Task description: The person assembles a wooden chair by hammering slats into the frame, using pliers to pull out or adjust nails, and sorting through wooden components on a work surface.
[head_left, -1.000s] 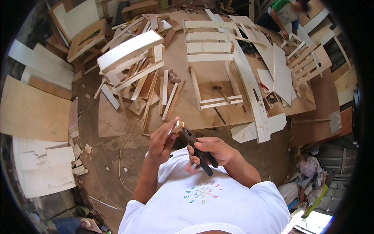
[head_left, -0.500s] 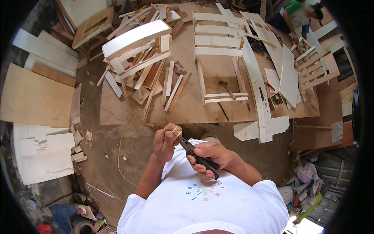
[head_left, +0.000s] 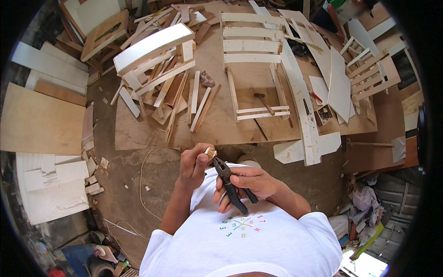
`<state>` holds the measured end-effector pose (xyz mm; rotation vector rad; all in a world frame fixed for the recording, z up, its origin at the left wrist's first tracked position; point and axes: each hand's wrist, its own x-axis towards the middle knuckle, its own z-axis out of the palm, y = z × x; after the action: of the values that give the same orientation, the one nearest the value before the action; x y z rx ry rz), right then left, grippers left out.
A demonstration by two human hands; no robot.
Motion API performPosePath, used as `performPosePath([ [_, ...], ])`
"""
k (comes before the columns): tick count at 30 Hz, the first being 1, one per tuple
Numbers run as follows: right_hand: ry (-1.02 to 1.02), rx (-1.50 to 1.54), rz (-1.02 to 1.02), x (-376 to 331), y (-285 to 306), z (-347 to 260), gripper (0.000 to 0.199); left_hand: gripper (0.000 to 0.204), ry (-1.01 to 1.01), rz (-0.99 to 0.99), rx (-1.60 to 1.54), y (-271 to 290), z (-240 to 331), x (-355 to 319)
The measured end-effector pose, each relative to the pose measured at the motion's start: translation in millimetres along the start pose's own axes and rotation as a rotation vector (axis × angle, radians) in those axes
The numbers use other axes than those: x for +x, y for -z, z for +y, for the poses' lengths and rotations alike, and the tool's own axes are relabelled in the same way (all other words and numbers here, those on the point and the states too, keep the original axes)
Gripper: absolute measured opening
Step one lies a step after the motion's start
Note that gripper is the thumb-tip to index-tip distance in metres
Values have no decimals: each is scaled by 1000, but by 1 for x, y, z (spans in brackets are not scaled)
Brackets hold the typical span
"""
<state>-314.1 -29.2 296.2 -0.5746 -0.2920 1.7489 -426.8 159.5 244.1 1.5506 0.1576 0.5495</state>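
My left hand (head_left: 194, 167) is closed on a small block of pale wood (head_left: 210, 153), pinched between thumb and fingers. In my right hand (head_left: 251, 182) is a pair of pliers (head_left: 223, 171) with dark metal jaws and black handles. The handles stand somewhat spread, with fingers around them. The jaws point up at the wood block, right beside it; whether they touch it I cannot tell. Both hands are in front of my white shirt, short of the near edge of the large plywood worktable (head_left: 152, 134).
On the worktable lie a slatted wooden frame (head_left: 253, 59), a hammer (head_left: 264, 104), a long white board (head_left: 302, 106) and a pile of wood offcuts (head_left: 170, 83). Plywood panels (head_left: 44, 117) lean at left. Another person (head_left: 330, 18) works at the far right beside a small slatted frame (head_left: 376, 76).
The pliers have turned more upright and their handles have spread further apart. Their jaws have shifted slightly down from the wood block, which my left hand still holds.
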Motion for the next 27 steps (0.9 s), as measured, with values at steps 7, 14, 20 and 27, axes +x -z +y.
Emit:
performPosePath([
  [7,-137,158,-27,8,-1,8,33,63,-7,-19,66,9,2,-2],
  [14,-231,300,-64,22,-14,13,28,62,-54,-88,-11,26,-8,-9],
  [20,-254,200,6,29,-24,8,27,61,-75,-110,-2,40,-12,-9],
  [27,-258,145,73,35,-27,7,26,58,-136,-190,147,60,-6,5],
])
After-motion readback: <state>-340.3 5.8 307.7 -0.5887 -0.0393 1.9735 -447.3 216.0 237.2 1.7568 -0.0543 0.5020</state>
